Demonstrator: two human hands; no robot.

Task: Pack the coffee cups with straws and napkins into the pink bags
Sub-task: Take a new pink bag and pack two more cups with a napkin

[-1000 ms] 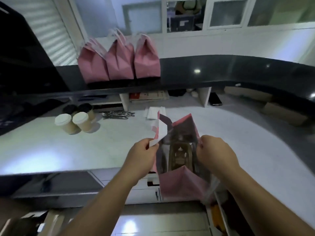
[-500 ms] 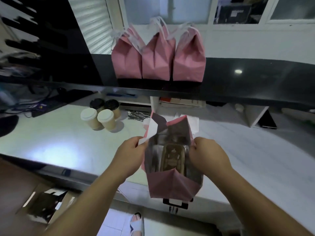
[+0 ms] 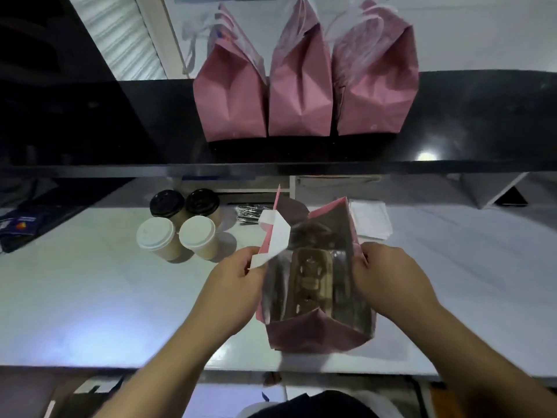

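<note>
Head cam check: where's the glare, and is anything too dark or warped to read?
Head view: bright glare patches on the white counter lower left and the black shelf at right; inside the open pink bag it is dim, contents unclear; wide-angle bending bows the shelf edge; forearms slightly blurred.

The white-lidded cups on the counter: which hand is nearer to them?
Left. The left hand grips the open bag's left edge, just right of the white-lidded cups; the right hand grips its far edge.

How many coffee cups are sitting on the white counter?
4. Two black-lidded cups at the back, left and right; two white-lidded cups in front, left and right. More may be hidden inside the pink bags.
</note>
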